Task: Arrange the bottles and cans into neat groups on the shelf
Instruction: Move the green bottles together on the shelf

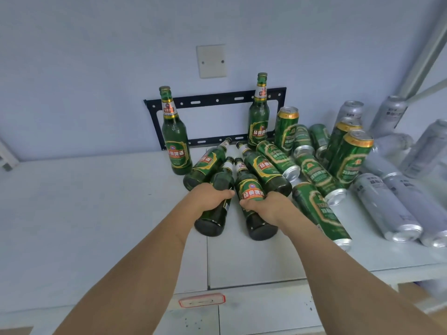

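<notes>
1. Gripping one lying bottle each, both hands were closed over green glass near the shelf's middle. The left hand point(210, 197) wrapped over the left bottle point(216, 209), fingers curled round its body, thumb side toward the label edge; this bottle lay with its base toward the camera, neck pointing at the wall, label mostly turned away.
2. The right hand point(267, 206) was clamped on the right bottle point(251, 197), fingers hidden beneath, thumb along the lower label; red-and-gold label faced up, base toward the camera.
3. The two held bottles lay just beside each other, necks nearly touching, on the white shelf point(96, 213).
4. Just behind them two more green bottles lay tilted: one point(208, 165) leaning left of the held pair, another point(264, 169) to the right, necks toward the wall.
5. Right of the right forearm a long green can point(319, 209) lay on its side, silver end toward the camera. More green cans point(314, 170) lay jumbled behind it; two point(348, 155) stood upright, touching.
6. Far right, silver cans point(384, 206) lay side by side, others upright behind them.
7. Farther back, one bottle point(175, 141) stood upright left of the pile, and another point(258, 117) stood by the wall, a gold-topped green can point(286, 126) just beside it.
8. A black metal bracket point(217, 101) and a pale wall plate point(212, 61) sat on the wall behind.
</notes>
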